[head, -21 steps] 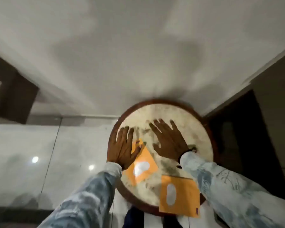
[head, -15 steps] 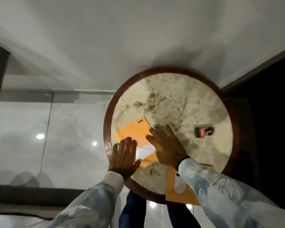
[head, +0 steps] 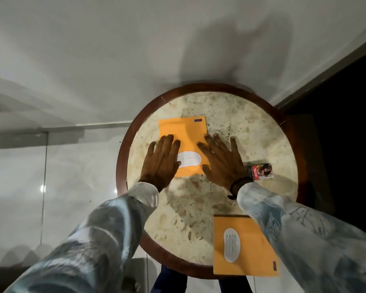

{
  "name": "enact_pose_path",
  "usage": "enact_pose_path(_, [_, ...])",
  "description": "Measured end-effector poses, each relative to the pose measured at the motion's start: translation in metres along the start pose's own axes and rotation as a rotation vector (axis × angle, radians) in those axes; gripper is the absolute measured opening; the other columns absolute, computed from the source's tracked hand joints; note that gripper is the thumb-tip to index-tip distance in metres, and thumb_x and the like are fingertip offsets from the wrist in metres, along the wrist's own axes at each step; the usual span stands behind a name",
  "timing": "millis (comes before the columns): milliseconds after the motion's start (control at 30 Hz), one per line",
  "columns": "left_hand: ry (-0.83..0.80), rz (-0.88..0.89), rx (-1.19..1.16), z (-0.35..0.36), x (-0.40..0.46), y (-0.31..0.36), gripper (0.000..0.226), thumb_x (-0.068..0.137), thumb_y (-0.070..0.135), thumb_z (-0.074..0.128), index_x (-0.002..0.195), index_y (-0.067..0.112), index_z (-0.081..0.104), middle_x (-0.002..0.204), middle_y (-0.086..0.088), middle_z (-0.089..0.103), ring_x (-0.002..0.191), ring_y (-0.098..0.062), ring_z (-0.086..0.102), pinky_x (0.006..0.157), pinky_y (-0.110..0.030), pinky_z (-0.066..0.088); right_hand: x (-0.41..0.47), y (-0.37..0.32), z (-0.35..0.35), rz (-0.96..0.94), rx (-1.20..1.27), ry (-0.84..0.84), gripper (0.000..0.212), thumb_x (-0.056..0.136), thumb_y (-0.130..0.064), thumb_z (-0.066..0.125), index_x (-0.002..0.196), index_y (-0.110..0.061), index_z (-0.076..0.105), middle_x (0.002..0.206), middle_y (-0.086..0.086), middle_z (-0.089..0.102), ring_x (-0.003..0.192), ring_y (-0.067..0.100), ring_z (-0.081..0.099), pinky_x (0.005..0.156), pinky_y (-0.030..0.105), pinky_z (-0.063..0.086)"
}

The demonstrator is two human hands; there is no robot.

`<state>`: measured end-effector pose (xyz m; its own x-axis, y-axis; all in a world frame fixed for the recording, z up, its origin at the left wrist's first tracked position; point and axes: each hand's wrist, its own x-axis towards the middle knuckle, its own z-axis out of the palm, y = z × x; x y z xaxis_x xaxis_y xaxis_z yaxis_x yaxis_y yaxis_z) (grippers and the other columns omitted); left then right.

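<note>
Since half a second ago the orange notebook [head: 183,140] has swung from tilted to square-on and sits further up the round worktop [head: 251,115], both hands moved up with it. Head view: left hand [head: 162,163] flat, fingers spread, pressing the notebook's left edge; right hand [head: 223,163] flat, fingers spread, index finger and thumb on its right edge, other fingers on the stone top. Second orange notebook [head: 241,246] lies at the near edge, overhanging the rim, partly under the right sleeve [head: 304,229], well apart from the first; small box [head: 261,171] just beside the right wrist.
</note>
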<state>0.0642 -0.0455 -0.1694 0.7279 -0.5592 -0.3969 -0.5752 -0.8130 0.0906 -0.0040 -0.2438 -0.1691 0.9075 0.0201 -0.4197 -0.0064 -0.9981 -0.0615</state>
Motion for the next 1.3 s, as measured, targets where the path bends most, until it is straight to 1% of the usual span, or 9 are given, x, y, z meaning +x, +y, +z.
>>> enact_pose_path(167, [-0.002,-0.007,0.01,-0.004,-0.002,0.006,0.061,0.101,0.037,0.051,0.152,0.012,0.03,0.162,-0.014,0.027,0.149,-0.034,0.03,0.122,-0.052,0.028,-0.004,-0.001,-0.005,0.013,0.047,0.048,0.068,0.092,-0.04,0.059,0.155,-0.025,0.037,0.168,0.005,0.025,0.156,0.029,0.022,0.122,0.063,0.013])
enact_pose_path(300, [0.046,0.03,0.013,-0.009,-0.013,0.034,0.047,0.103,0.023,0.039,0.147,0.01,0.039,0.156,-0.016,0.039,0.132,-0.037,0.047,0.105,-0.046,0.039,-0.033,-0.005,-0.004,0.135,0.352,0.361,0.034,0.085,-0.018,0.068,0.118,-0.015,0.072,0.119,0.007,0.074,0.114,0.034,0.068,0.094,0.047,0.054])
enact_pose_path(467, [-0.127,0.278,-0.074,-0.002,-0.047,0.114,0.051,0.103,0.012,0.041,0.154,0.006,0.035,0.161,-0.019,0.033,0.142,-0.039,0.039,0.112,-0.045,0.035,-0.14,-0.013,0.018,0.716,0.873,0.28,0.008,0.083,-0.018,0.066,0.088,-0.018,0.072,0.086,0.002,0.077,0.08,0.025,0.071,0.066,0.029,0.055])
enact_pose_path(700, [-0.29,0.308,-0.054,0.029,-0.094,0.212,0.053,0.098,0.03,0.057,0.144,0.007,0.046,0.157,-0.017,0.039,0.146,-0.036,0.036,0.111,-0.048,0.039,-0.27,-0.023,0.076,1.413,1.161,-0.095,0.036,0.085,-0.03,0.073,0.111,-0.008,0.064,0.114,0.017,0.071,0.108,0.037,0.066,0.082,0.036,0.051])
enact_pose_path(800, [-0.234,0.263,0.044,0.037,-0.1,0.224,0.056,0.094,0.035,0.062,0.141,0.008,0.047,0.149,-0.018,0.046,0.138,-0.037,0.044,0.101,-0.049,0.045,-0.274,-0.028,0.087,1.737,1.724,-0.111,0.063,0.081,-0.025,0.083,0.13,0.002,0.052,0.125,0.024,0.064,0.111,0.04,0.065,0.086,0.045,0.058])
enact_pose_path(900, [-0.24,0.295,0.083,0.043,-0.096,0.225,0.063,0.09,0.036,0.067,0.141,0.007,0.044,0.144,-0.018,0.049,0.128,-0.038,0.05,0.098,-0.049,0.046,-0.268,-0.027,0.097,1.767,2.025,-0.049,0.053,0.086,-0.013,0.077,0.13,0.003,0.053,0.131,0.028,0.062,0.106,0.041,0.067,0.079,0.047,0.062])
enact_pose_path(967, [-0.294,0.288,0.011,0.047,-0.092,0.219,0.074,0.087,0.041,0.072,0.146,0.008,0.04,0.146,-0.017,0.046,0.13,-0.038,0.049,0.101,-0.05,0.043,-0.267,-0.028,0.098,1.781,1.867,-0.02,0.051,0.082,-0.017,0.08,0.123,0.0,0.055,0.129,0.024,0.062,0.11,0.045,0.066,0.073,0.047,0.062])
enact_pose_path(1033, [-0.312,0.229,-0.152,0.047,-0.09,0.208,0.082,0.084,0.044,0.076,0.147,0.009,0.038,0.147,-0.016,0.046,0.13,-0.04,0.05,0.101,-0.051,0.044,-0.265,-0.027,0.094,1.733,1.573,0.047,0.053,0.08,-0.023,0.08,0.123,-0.004,0.056,0.126,0.023,0.065,0.112,0.044,0.065,0.089,0.05,0.058])
enact_pose_path(1300, [-0.035,-0.181,-0.642,0.006,-0.062,0.113,0.064,0.082,0.042,0.08,0.122,0.0,0.051,0.111,-0.018,0.062,0.105,-0.039,0.061,0.075,-0.035,0.042,-0.164,-0.01,0.015,1.008,1.221,0.34,0.034,0.082,-0.018,0.072,0.114,-0.011,0.065,0.108,0.012,0.076,0.101,0.033,0.07,0.081,0.041,0.058])
